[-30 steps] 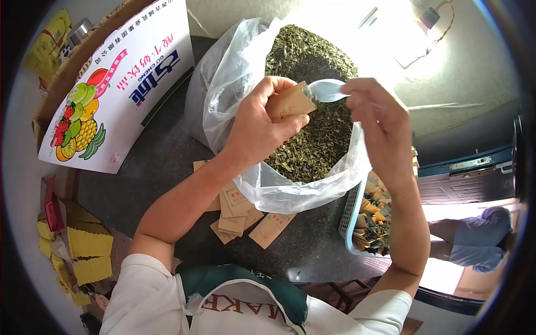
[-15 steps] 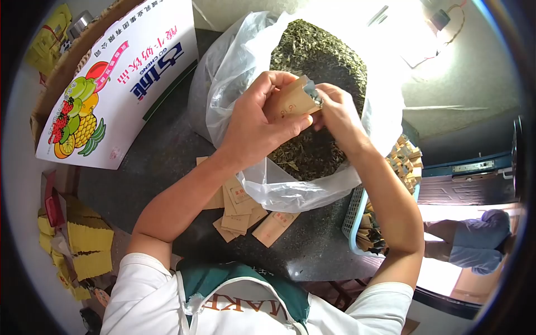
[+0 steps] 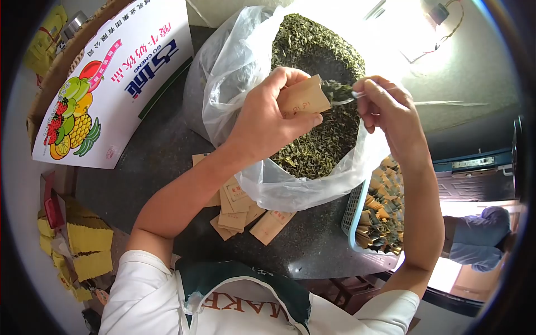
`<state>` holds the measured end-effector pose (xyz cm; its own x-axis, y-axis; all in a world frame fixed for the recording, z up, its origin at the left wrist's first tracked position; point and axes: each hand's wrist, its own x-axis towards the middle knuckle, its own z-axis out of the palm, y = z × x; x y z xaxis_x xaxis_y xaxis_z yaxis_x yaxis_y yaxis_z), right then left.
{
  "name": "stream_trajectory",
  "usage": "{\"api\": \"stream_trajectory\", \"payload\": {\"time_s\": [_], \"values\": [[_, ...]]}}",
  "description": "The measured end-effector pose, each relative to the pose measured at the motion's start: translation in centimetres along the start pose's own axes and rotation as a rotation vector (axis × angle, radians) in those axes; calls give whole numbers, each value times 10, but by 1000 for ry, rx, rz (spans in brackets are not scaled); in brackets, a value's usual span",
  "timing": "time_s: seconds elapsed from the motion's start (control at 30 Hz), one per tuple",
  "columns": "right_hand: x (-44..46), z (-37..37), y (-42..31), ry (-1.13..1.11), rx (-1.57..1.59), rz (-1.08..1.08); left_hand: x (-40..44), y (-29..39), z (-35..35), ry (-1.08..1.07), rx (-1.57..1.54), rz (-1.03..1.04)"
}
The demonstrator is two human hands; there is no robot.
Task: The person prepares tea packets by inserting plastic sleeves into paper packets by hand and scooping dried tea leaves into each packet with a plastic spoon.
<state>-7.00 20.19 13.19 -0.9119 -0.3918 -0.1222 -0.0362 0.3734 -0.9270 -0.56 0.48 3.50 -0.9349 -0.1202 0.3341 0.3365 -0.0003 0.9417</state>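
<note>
My left hand is closed around a small brown paper packet, its mouth turned to the right. Between thumb and fingers, my right hand pinches a spoon with dark leaves on it. The spoon's front end is at the mouth of the packet; whether it reaches inside I cannot tell. Below both hands, a clear plastic bag stands open, full of dried green tea leaves.
Flat brown packets lie on the dark table before me. At right, a light-blue basket holds many upright packets. A printed carton stands left, with yellow packets below it. Another person is at far right.
My right hand has moved right and slightly up from the packet, and the leaf-laden spoon now shows. The packet has shifted slightly right and tipped, still in my left hand.
</note>
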Motion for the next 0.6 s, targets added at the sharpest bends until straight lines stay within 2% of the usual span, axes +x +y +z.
{"api": "stream_trajectory", "payload": {"time_s": [0.13, 0.23, 0.4, 0.47, 0.5, 0.6], "values": [[0, 20, -3, -53, -161, -3, 0, -2, 9, -31, 85, 11], [-7, 25, -4, -57, -253, -208, 0, 1, 10, -55, -41, -111], [-22, 18, -25, 35, -452, -378, 1, -3, 12, -45, -42, -43], [-27, 17, -36, 135, -624, -470, 2, -3, 13, -61, -26, -41], [-23, 13, -34, 149, -634, -625, 1, -2, 14, -57, -14, -24], [-31, 8, -45, 172, -592, -559, -1, -3, 14, -58, -29, -17]]}}
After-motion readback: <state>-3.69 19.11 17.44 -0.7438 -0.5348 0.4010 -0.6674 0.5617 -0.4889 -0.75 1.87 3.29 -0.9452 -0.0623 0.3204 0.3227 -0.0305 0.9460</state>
